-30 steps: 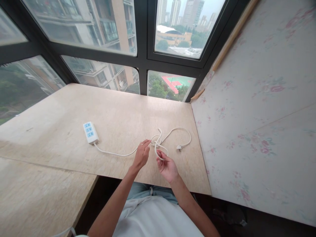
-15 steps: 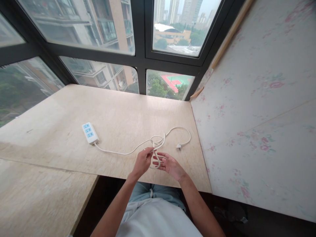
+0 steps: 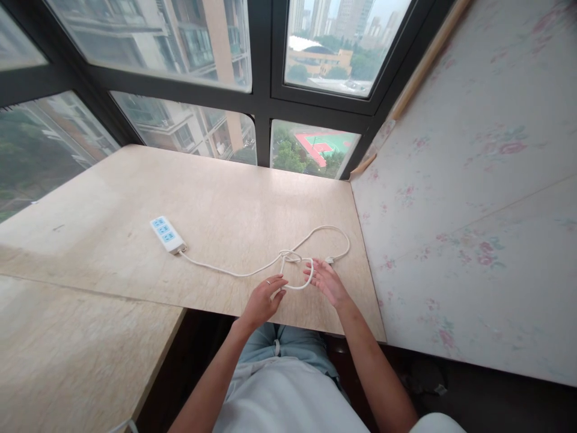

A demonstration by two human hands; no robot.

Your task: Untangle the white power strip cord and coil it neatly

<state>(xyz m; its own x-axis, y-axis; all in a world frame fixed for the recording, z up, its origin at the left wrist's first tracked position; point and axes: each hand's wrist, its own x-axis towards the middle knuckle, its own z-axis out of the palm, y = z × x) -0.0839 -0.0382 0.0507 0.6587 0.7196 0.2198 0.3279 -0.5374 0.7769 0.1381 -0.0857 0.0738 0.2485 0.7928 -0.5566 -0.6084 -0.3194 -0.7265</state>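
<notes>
A white power cord makes a loose loop near the front of the stone ledge. My left hand, with a ring on one finger, pinches the loop at its left side. My right hand is open, its fingers spread at the loop's right side, and the cord lies against them. Behind the hands the cord crosses itself in a small tangle. From there it runs left to a white power strip with blue socket faces. Its other end curves right to a plug, partly hidden by my right fingertips.
The pale stone ledge meets dark window frames at the back. A flowered wallpaper wall bounds the right side. At lower left, another stone slab has a dark gap beside it.
My right hand has moved right and slightly up, widening the cord loop. My left hand still pinches the cord, nearer the ledge's front. The view has shifted slightly.
</notes>
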